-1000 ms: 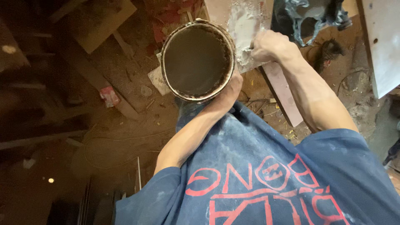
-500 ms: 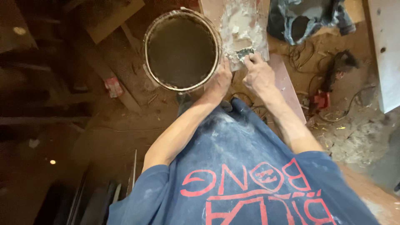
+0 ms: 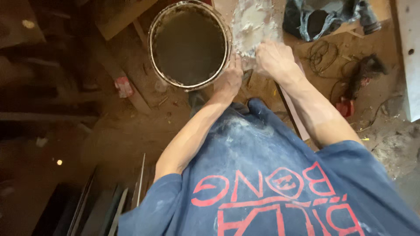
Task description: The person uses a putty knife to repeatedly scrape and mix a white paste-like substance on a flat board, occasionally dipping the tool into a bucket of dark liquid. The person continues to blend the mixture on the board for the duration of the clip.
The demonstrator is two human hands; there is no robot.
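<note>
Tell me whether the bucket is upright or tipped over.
Upright: the bucket shows its round open mouth facing the camera, left hand at its rim.

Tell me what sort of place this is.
Likely a building or renovation site: a dirt floor strewn with wood scraps, a bucket of grey mix, a plaster-smeared board, and loose wire.

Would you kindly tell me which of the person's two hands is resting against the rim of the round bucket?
The left hand: it rests against the bucket at its near rim, while the right hand is off to the side on the white-smeared board.
</note>
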